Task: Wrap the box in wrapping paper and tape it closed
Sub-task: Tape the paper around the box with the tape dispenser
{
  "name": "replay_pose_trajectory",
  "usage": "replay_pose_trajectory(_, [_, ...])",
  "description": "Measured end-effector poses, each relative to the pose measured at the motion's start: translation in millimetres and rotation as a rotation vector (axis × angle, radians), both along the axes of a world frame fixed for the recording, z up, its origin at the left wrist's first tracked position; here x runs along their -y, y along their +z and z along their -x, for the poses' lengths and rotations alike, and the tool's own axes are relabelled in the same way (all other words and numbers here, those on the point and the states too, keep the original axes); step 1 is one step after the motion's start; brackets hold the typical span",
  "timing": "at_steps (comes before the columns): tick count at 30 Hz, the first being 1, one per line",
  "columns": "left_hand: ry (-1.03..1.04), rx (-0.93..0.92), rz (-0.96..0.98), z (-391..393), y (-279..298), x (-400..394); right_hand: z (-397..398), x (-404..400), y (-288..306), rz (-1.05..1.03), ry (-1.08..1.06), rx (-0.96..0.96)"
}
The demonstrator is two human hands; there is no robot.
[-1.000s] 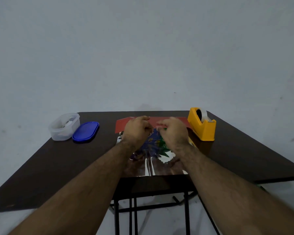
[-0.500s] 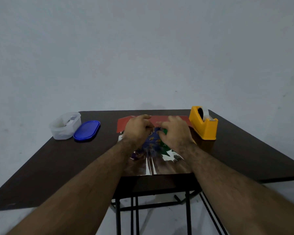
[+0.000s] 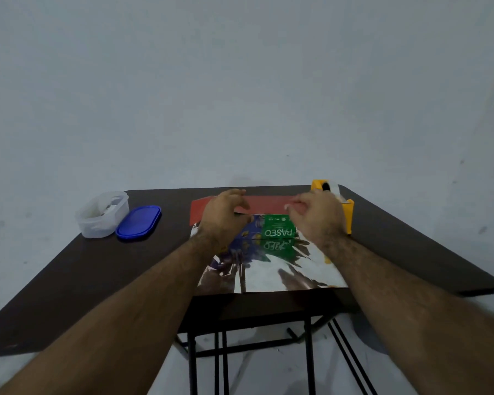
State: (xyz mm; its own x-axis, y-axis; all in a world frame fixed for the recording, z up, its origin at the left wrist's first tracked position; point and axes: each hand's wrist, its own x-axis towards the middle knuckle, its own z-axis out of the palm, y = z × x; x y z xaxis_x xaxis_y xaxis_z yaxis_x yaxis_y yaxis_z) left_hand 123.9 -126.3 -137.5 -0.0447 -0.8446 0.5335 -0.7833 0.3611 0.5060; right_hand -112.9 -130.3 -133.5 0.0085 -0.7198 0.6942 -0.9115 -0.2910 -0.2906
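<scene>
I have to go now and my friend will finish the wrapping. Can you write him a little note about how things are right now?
Left hand rests on the box, fingers loosely bent, gripping nothing that shows. Right hand, fingers curled, is raised in front of the yellow tape dispenser; whether it holds tape is unclear. The box sits on the shiny wrapping paper, whose red side shows behind it.
Done: box placed on paper.
Left: fold paper over, tape it closed.

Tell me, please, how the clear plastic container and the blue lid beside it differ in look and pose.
The clear plastic container is see-through and stands upright and open, with something pale inside; the blue lid is opaque and lies flat. The container rises well above the table, while the lid is low and thin. Both are rounded oblongs, side by side at the table's far left.
</scene>
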Motion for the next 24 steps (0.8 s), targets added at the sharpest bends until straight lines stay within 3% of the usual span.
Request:
replay_pose_trajectory(5, [-0.048,0.115,0.116,20.8,8.8,-6.3,54.0,19.4,24.6,-0.132,-0.275,0.269])
replay_pose_trajectory(10, [-0.084,0.261,0.183,72.4,21.6,2.1,82.8,36.9,50.5,-0.491,-0.375,0.581])
replay_pose_trajectory(16, [-0.133,0.350,0.078,145.4,29.1,30.1,98.3,45.5,67.4,-0.568,-0.391,0.514])
replay_pose_trajectory(20, [-0.020,0.436,-0.040,186.3,29.4,44.6,98.5,52.4,73.8,-0.930,-0.290,0.519])
replay_pose_trajectory(24, [0.090,0.461,-0.148,208.7,23.6,60.5,104.4,64.6,68.4,-1.005,-0.295,0.596])
